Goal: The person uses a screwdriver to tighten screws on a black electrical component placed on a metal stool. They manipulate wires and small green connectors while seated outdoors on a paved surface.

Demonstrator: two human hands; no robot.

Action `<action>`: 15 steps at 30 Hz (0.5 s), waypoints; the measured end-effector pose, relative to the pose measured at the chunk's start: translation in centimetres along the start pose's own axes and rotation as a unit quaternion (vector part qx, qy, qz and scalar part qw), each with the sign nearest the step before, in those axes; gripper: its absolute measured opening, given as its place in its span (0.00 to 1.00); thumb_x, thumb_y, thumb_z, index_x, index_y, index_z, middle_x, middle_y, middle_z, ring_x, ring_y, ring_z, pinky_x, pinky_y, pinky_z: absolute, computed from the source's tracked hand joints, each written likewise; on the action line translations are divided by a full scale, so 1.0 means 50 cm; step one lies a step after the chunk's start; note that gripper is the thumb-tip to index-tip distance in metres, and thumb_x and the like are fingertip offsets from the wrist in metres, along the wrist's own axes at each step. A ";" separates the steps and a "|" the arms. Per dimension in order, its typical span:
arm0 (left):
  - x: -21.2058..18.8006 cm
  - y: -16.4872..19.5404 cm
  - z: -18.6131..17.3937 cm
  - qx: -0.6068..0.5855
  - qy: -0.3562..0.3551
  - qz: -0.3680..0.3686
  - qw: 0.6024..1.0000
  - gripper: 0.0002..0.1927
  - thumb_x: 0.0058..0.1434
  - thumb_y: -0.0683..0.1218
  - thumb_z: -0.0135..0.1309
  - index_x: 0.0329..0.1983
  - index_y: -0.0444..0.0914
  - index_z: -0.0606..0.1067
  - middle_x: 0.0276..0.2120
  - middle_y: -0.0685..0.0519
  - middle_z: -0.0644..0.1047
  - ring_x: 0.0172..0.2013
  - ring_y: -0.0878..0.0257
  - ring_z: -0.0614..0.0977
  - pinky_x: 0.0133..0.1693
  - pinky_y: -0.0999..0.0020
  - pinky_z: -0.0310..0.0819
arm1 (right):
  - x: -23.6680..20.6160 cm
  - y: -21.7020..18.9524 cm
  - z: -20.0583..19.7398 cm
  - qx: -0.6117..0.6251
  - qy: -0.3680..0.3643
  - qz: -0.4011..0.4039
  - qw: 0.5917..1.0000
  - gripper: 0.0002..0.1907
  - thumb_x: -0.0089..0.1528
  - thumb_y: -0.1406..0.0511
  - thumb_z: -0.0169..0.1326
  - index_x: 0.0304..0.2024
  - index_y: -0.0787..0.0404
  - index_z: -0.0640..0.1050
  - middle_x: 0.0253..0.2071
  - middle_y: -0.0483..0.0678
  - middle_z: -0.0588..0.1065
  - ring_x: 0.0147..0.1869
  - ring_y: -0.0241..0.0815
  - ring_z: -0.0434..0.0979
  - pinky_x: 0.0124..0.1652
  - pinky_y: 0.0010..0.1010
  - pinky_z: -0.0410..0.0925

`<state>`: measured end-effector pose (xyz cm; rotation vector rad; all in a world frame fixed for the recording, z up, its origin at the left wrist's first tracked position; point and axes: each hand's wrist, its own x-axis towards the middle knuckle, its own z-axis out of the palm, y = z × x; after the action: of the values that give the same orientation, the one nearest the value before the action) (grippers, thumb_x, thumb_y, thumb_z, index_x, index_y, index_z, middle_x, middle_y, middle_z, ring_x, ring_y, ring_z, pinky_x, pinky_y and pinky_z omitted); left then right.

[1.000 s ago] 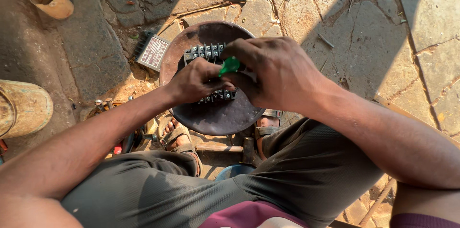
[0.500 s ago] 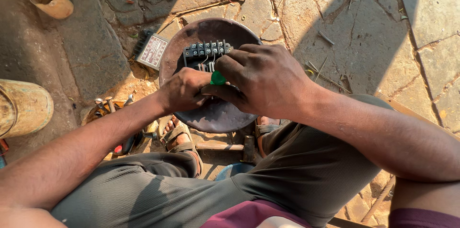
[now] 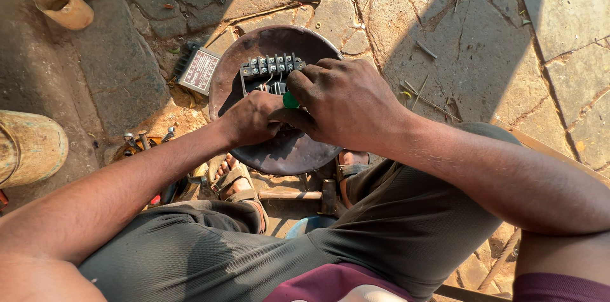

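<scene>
2 hands: left hand (image 3: 254, 118), right hand (image 3: 346, 102). 1 green-handled tool (image 3: 291, 100), 1 round metal cover (image 3: 279, 149), 1 terminal block (image 3: 270, 66), 1 hammer (image 3: 298, 195), 2 sandals (image 3: 232, 178).

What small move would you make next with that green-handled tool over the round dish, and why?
Probably turn the green-handled tool in place. The right hand grips it beside the row of screw terminals on the round metal dish, and the left hand rests on the part beneath. Its tip is hidden.
</scene>
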<state>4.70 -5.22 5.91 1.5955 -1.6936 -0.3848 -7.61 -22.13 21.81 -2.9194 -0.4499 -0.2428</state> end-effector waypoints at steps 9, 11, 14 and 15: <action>0.008 0.015 -0.014 -0.068 0.007 0.006 0.998 0.10 0.59 0.36 0.55 0.44 0.39 0.75 0.34 0.50 0.82 0.32 0.53 0.85 0.36 0.62 0.81 | 0.016 0.000 0.000 -0.063 -0.069 0.053 0.994 0.30 0.62 0.40 0.54 0.26 0.59 0.79 0.22 0.46 0.76 0.26 0.44 0.78 0.23 0.40 0.69; 0.009 0.015 -0.014 -0.064 0.011 0.006 0.998 0.10 0.58 0.36 0.56 0.43 0.39 0.76 0.33 0.50 0.82 0.31 0.53 0.85 0.35 0.62 0.80 | 0.018 0.001 -0.002 -0.051 -0.085 0.070 0.993 0.32 0.63 0.39 0.52 0.26 0.59 0.79 0.20 0.46 0.75 0.25 0.44 0.78 0.22 0.39 0.68; 0.005 0.011 -0.007 -0.082 0.005 -0.021 0.996 0.10 0.59 0.36 0.56 0.42 0.40 0.78 0.33 0.51 0.82 0.31 0.56 0.85 0.35 0.63 0.81 | 0.014 0.001 0.001 -0.047 -0.129 0.095 0.986 0.33 0.66 0.38 0.49 0.29 0.60 0.79 0.21 0.46 0.75 0.25 0.43 0.78 0.24 0.38 0.69; 0.005 0.007 -0.005 -0.095 0.011 -0.013 0.995 0.09 0.60 0.36 0.56 0.43 0.39 0.78 0.35 0.51 0.83 0.32 0.58 0.86 0.36 0.64 0.82 | 0.012 0.003 0.004 -0.048 -0.146 0.103 0.983 0.34 0.67 0.38 0.48 0.31 0.60 0.79 0.22 0.46 0.75 0.26 0.43 0.79 0.25 0.38 0.70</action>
<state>4.64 -5.32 6.38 1.4783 -1.5718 -0.5225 -6.99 -22.05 21.72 -3.0773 -0.1763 0.2012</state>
